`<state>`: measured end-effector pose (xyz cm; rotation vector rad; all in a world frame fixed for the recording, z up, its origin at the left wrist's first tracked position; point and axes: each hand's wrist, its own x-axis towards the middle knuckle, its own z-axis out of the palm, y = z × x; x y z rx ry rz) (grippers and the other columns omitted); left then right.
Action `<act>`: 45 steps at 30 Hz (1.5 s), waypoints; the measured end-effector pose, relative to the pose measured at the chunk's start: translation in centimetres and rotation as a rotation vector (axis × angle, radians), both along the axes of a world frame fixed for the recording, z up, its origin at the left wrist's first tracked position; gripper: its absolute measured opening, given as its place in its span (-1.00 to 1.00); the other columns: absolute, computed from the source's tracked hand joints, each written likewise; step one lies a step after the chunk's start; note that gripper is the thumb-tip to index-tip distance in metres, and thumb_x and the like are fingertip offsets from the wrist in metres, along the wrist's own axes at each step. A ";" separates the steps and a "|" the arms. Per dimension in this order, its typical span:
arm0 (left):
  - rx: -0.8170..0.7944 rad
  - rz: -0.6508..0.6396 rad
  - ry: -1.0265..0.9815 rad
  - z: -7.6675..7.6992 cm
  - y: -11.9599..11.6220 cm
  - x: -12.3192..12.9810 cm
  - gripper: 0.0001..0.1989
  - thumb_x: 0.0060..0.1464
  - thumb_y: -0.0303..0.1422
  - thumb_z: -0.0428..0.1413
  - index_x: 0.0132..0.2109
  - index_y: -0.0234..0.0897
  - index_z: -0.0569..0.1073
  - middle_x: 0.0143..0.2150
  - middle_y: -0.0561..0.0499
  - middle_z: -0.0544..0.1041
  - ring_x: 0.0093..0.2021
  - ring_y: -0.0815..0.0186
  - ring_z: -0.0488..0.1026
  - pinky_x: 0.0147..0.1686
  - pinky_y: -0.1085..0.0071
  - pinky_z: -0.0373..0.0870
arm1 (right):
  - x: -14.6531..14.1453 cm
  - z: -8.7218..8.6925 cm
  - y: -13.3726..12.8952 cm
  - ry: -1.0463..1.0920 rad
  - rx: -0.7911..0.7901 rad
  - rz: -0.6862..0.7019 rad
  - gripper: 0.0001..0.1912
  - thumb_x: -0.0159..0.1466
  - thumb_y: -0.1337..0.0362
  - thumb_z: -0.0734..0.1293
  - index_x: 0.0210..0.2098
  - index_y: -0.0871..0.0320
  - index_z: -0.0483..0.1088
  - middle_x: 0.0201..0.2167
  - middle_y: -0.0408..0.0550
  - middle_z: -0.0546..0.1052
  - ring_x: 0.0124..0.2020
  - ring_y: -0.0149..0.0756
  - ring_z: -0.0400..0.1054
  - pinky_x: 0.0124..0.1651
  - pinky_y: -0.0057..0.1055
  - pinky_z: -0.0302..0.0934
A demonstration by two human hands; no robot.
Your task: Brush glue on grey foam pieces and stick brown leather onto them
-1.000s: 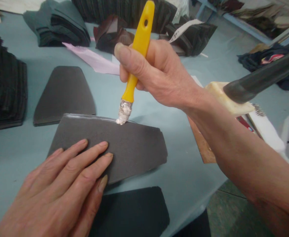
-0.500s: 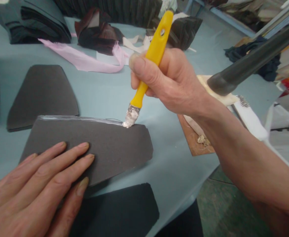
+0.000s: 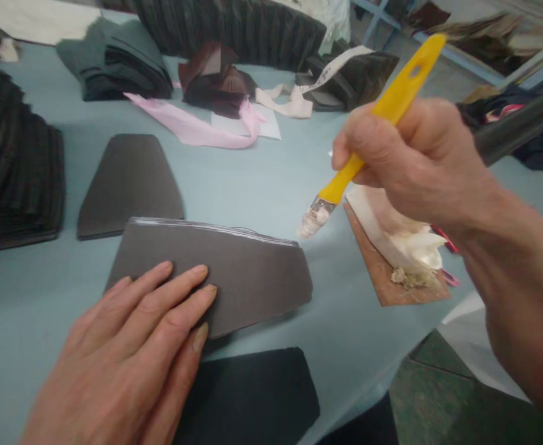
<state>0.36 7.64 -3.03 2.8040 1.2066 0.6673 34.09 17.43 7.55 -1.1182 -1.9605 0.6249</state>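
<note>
My right hand (image 3: 406,154) is closed round the yellow handle of a brush (image 3: 392,93). Its bristles, caked in white paste, are just off the right end of a dark grey panel (image 3: 262,272). A shiny whitish strip runs along that panel's far edge, with a thin loose thread near it. My left hand (image 3: 132,352) lies flat on the panel's left part, fingers stretched out. Another grey panel (image 3: 132,185) lies behind, partly touching or under the first. A black piece (image 3: 253,395) lies nearer to me, partly hidden by my left hand.
Tall dark stacks (image 3: 16,167) stand at the left, and folded dark cloth (image 3: 123,62) lies behind. A pink strip (image 3: 192,127) and a crumpled brown cloth (image 3: 216,77) lie at the back. Right of the panel, a brown board (image 3: 373,272) carries a whitish container and a clump of residue.
The brush has moved right and come off the panel's far edge, where the whitish strip now reaches nearly to the right corner. My left hand still rests on the panel; the view has shifted.
</note>
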 end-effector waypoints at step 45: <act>-0.335 -0.043 -0.017 6.8 4.4 -1.2 -0.47 0.47 -0.34 -0.22 0.26 -0.16 0.58 0.04 0.07 0.69 0.01 0.32 0.60 0.13 0.36 0.53 | -6.2 -3.1 -9.8 0.336 0.175 -0.320 -0.68 0.49 -0.05 0.43 -0.24 -0.01 0.70 -0.60 -0.14 0.39 -0.65 -0.36 0.17 -0.59 -0.25 -0.08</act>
